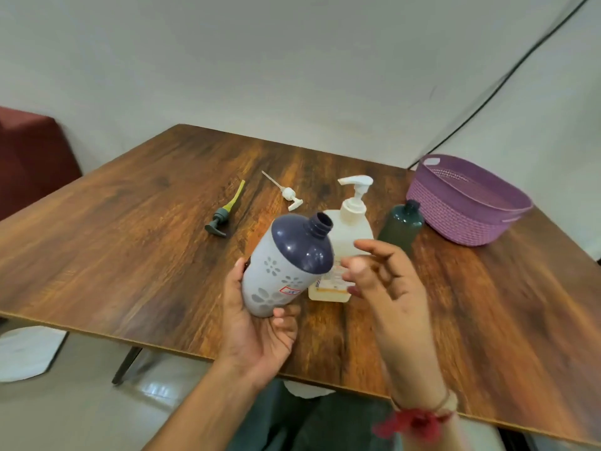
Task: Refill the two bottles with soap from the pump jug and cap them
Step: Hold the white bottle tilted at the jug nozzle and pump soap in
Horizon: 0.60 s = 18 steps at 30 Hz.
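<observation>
L hand (257, 327) grips the grey bottle (283, 275) round its lower half: thumb up the left side, fingertips curled under the base on the right. The bottle is held clear of the table (130, 239), over the near half. It's tilted, w/ its dark purple shoulder and open neck pointing up and to the right. No cap on it. The grey sleeve has flower cut-outs and a small red-edged sticker.

R hand (390, 288) is in the air just right of the bottle, fingers spread and loosely bent, holding nothing. It's a bit blurred, so can't tell if a fingertip touches the bottle. Red thread (413, 421) is tied at that wrist.

Pump jug (349, 229) stands upright approx. mid-table, behind my R hand, w/ its white pump head on and nozzle pointing left. My fingers hide part of its label. Dark green bottle (401, 226) stands upright just right of the jug, neck open, no pump on it. Purple basket (468, 203) sits further right, by the right edge toward the far-right corner, near the green bottle but apart from it.

Two loose pumps lie flat on the far side of the jug, to its left. The white pump (290, 196) w/ thin tube is the nearer one. The grey-green pump (221, 219) w/ yellow-green tube lies left of that, apart from it.
</observation>
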Each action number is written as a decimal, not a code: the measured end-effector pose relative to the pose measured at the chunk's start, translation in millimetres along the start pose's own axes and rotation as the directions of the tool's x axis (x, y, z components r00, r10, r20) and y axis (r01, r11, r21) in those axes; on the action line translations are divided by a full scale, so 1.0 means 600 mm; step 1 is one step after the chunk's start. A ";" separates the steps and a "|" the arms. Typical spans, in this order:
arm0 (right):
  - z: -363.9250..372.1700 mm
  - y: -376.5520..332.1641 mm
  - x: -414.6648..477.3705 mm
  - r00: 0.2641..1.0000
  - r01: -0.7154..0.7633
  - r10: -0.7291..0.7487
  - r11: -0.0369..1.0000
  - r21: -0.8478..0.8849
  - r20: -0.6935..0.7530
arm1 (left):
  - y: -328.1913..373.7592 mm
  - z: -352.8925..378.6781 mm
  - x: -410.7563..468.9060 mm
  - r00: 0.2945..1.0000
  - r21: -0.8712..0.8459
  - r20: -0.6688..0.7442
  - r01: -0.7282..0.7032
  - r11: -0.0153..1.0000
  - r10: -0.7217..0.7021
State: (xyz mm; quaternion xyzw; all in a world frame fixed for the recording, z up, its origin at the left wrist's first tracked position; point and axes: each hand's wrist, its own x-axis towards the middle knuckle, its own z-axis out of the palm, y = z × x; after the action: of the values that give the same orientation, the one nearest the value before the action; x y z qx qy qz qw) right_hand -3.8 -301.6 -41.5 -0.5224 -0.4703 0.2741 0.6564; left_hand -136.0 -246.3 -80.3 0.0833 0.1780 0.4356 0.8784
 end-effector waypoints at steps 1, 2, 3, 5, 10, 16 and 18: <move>0.005 0.005 -0.002 0.999 -0.004 0.004 1.000 0.001 0.040 | -0.005 0.002 0.000 1.000 0.003 0.022 0.014 1.000 -0.014; 0.010 0.009 -0.004 0.997 -0.013 0.011 1.000 0.020 0.082 | -0.011 0.001 0.000 0.999 0.004 0.043 0.019 1.000 -0.019; 0.014 0.013 -0.007 0.993 -0.023 0.018 0.999 0.047 0.116 | -0.017 0.003 -0.001 0.998 0.006 0.062 0.017 1.000 -0.017; 0.023 0.022 -0.014 0.991 -0.040 0.026 0.994 0.102 0.135 | -0.032 0.001 -0.002 0.996 0.031 0.089 0.000 1.000 -0.003; 0.030 0.046 -0.031 0.999 0.035 -0.027 0.981 0.188 -0.044 | -0.054 0.000 -0.003 0.994 0.393 0.087 0.029 0.919 -0.069; -0.011 0.051 -0.045 0.974 0.067 -0.030 0.985 0.157 -0.224 | -0.044 0.001 -0.026 0.987 0.916 0.138 -0.157 0.369 0.077; -0.022 0.052 -0.050 0.967 0.085 -0.045 0.985 0.153 -0.250 | -0.021 -0.004 -0.030 0.945 0.956 0.263 -0.282 0.077 0.194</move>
State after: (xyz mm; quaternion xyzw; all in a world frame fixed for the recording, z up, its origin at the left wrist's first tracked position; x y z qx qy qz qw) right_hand -0.3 -323.5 -81.1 -0.4814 -0.3785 0.2230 0.7585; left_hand -137.3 -268.3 -82.0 0.6840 0.3750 0.3419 0.5241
